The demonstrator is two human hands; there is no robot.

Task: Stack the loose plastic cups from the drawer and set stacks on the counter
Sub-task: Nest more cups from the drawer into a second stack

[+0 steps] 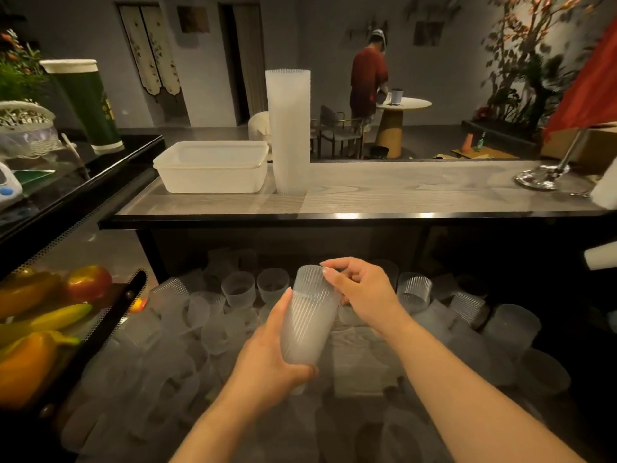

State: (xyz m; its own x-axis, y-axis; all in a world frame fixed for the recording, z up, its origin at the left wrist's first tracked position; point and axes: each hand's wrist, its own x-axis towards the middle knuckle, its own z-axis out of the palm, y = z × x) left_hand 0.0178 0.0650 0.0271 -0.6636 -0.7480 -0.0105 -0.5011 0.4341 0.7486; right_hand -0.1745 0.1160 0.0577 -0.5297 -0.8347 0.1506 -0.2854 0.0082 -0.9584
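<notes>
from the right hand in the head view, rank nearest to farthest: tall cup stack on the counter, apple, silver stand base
From the right hand:
1. Tall cup stack, on the counter straight ahead.
2. Apple, far left in the fruit rack.
3. Silver stand base, far right on the counter.
The last two are close.

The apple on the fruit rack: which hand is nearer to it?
Left. The left hand holds the cup stack right of the apple; the right hand is farther right, beyond the stack.

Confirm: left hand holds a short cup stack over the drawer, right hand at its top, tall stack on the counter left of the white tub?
Nearly. The head view shows the tall stack standing right of the white tub, not left. The rest holds.
</notes>
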